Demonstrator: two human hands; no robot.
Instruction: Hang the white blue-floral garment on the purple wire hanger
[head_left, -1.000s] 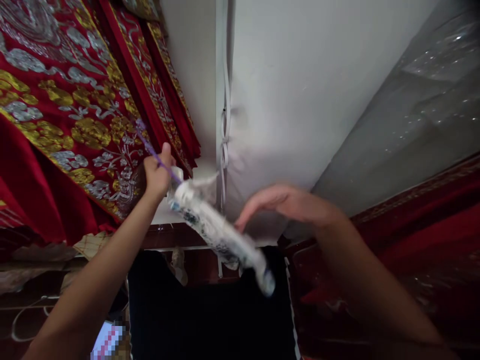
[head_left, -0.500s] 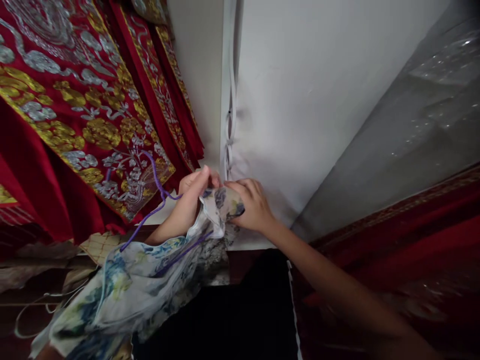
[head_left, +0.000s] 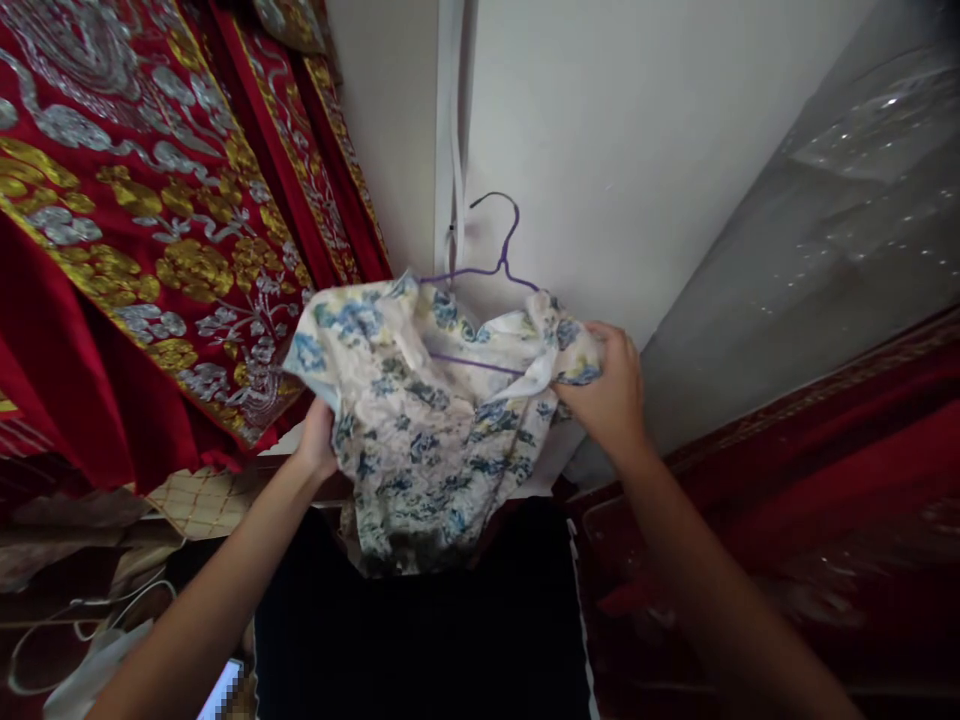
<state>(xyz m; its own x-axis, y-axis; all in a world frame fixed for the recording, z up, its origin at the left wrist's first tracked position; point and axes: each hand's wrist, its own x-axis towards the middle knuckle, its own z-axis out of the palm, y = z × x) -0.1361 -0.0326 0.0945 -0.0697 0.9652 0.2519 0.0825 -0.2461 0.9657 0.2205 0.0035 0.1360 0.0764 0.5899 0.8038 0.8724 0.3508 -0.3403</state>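
A white blouse [head_left: 420, 430] with blue and yellow flowers hangs on a purple wire hanger [head_left: 504, 264], spread out in front of me. The hanger's hook points up, with the lower bar showing through the neckline. At the blouse's left side, my left hand [head_left: 319, 437] holds the cloth below the sleeve, its fingers mostly hidden behind the fabric. My right hand [head_left: 613, 385] is closed on the opposite shoulder and sleeve.
Red cloth [head_left: 172, 230] with gold and silver embroidery hangs at left. Ahead are a white wall panel [head_left: 600, 130] and a white cord [head_left: 456, 130]. Sparkling sheer fabric [head_left: 847, 200] and red cloth [head_left: 847, 480] are at right. A loose white cable [head_left: 19, 650] lies lower left.
The blouse has swung upright and opened out, its neckline now facing me. The hanger now sits inside both shoulders. My hands have moved apart, from close together to opposite sides.
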